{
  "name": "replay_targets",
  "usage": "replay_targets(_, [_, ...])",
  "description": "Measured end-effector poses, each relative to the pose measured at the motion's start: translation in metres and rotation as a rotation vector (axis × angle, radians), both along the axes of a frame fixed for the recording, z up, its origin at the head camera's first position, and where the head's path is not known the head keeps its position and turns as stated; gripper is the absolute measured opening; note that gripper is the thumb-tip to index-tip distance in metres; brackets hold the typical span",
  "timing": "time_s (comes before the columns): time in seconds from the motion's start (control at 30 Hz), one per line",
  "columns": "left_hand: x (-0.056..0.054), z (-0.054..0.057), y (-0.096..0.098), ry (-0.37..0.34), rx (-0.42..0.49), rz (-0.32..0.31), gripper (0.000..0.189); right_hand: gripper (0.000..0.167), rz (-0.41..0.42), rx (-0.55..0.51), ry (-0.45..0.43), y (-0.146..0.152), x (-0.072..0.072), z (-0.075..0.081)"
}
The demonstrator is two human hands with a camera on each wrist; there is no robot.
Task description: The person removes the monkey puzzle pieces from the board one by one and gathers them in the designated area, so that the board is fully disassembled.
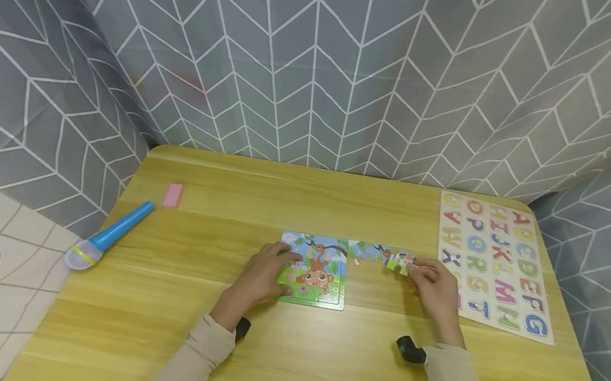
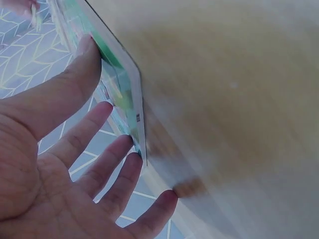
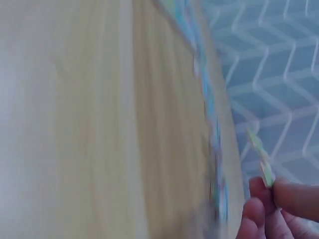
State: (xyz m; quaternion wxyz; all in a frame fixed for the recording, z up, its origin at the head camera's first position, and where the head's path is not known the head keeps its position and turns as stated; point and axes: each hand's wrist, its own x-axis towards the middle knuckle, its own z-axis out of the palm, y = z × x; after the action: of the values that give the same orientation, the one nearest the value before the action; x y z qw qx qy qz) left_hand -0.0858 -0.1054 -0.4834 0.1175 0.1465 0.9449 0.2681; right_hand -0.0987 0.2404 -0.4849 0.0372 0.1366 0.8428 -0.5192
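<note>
A square jigsaw puzzle (image 1: 317, 285) with a monkey hanging from a branch lies on the table in front of me. My left hand (image 1: 261, 273) rests at its left side, fingers spread. In the left wrist view, the thumb lies over the puzzle's face and the fingertips (image 2: 127, 142) are at its edge. To the right of the puzzle lies a strip of joined puzzle pieces (image 1: 368, 251) with blue sky and branch. My right hand (image 1: 437, 293) pinches a puzzle piece (image 3: 262, 162) between thumb and fingers, raised above the table by the strip's right end.
An alphabet sheet (image 1: 495, 267) with colourful letters lies on the right. A blue toy microphone (image 1: 120, 226) and a pink block (image 1: 173, 195) are on the left. Patterned curtains (image 1: 333, 65) hang behind the wooden table (image 1: 317, 366).
</note>
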Motion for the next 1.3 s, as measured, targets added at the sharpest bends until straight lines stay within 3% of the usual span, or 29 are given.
replay_targets(0.17, [0.0,0.001,0.0,-0.005,0.007,0.004,0.066,0.036,-0.119,0.191,-0.026,0.03,0.006,0.001])
replay_targets(0.27, [0.0,0.001,0.0,-0.004,0.004,0.006,0.066,0.036,-0.139,0.281,-0.028,0.036,0.007,0.003])
replay_targets(0.57, [0.002,0.002,-0.001,-0.006,-0.004,0.0,0.067,0.035,-0.087,0.334,-0.059,0.034,0.0,0.003])
replay_targets(0.97, [0.003,0.003,-0.004,-0.02,-0.002,0.007,0.067,0.036,-0.081,0.298,-0.067,0.027,-0.004,0.006])
replay_targets(1.1, [0.002,0.004,-0.005,-0.023,-0.011,0.016,0.067,0.034,0.003,0.277,-0.015,0.009,0.002,0.007])
replay_targets(1.3, [0.001,0.005,-0.009,-0.029,-0.01,0.038,0.068,0.023,0.191,0.138,0.011,-0.036,0.016,-0.009])
